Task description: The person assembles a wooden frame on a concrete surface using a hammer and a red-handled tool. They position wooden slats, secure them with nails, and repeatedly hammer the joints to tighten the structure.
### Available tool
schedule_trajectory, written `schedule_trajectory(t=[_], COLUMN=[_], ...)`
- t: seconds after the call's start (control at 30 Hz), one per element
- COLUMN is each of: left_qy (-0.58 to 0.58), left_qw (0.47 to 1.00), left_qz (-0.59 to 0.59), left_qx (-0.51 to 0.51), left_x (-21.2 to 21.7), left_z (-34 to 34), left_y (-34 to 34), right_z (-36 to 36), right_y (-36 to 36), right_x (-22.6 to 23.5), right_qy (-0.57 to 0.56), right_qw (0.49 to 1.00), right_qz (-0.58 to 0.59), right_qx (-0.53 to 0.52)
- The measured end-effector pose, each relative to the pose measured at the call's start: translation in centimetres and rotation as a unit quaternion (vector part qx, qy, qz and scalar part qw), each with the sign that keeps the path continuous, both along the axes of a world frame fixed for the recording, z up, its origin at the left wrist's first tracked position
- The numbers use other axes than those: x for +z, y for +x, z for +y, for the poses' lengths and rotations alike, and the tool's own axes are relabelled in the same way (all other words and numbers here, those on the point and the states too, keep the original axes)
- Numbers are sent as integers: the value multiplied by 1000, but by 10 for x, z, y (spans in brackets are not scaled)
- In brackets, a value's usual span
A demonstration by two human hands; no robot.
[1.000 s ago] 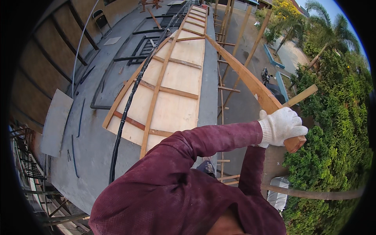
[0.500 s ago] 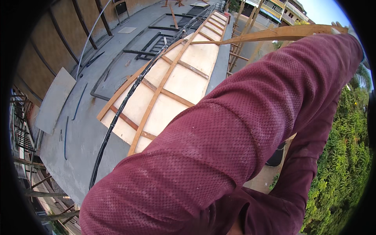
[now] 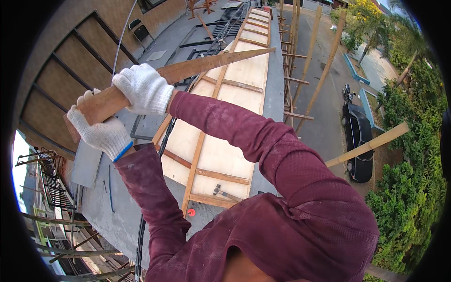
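A long wooden plank (image 3: 188, 67) is raised in front of me, its thick end at the left and its narrow end pointing right. My left hand (image 3: 104, 132), in a white knit glove with a blue cuff edge, is closed round the thick end from below. Farther along the plank, my right hand (image 3: 144, 89), also gloved in white, grips it from above. Below the plank lies a long pale panel (image 3: 225, 127) framed with wooden battens. A hammer (image 3: 226, 193) rests on the panel's near end, beside a small red round object (image 3: 191, 212).
Black cables (image 3: 140, 244) run along the panel's left side. Black metal frames (image 3: 202, 49) lie farther off on the grey floor. Bamboo poles (image 3: 324, 56) stand past the right edge, above a road with a parked black car (image 3: 359, 141). A folding chair (image 3: 139, 30) leans by the wall.
My arms and the plank have swung from the upper right to the left. Both gloved hands now show on the plank, and the panel's near end with the hammer has come into sight.
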State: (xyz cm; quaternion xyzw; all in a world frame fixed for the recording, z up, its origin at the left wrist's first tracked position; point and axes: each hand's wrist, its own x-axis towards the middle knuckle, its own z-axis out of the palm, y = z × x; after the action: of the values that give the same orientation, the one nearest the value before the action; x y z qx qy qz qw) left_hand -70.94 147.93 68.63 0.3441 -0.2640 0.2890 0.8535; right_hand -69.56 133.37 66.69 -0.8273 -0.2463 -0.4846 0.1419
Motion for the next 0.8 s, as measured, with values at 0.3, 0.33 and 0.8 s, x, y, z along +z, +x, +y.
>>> schedule_trajectory(t=[0.3, 0.33, 0.8], left_qy=[63, 65, 75], left_qw=[946, 947, 702], left_qz=[307, 314, 591], left_qx=[80, 13, -389], left_x=[-275, -294, -282], left_z=[119, 122, 168], left_y=[-174, -199, -289], right_z=[-4, -24, -89], right_y=[-139, -150, -97], right_x=[-255, -289, -404], right_qy=[291, 431, 850], right_qw=[890, 799, 287], right_qz=[336, 419, 438], right_qx=[99, -6, 55])
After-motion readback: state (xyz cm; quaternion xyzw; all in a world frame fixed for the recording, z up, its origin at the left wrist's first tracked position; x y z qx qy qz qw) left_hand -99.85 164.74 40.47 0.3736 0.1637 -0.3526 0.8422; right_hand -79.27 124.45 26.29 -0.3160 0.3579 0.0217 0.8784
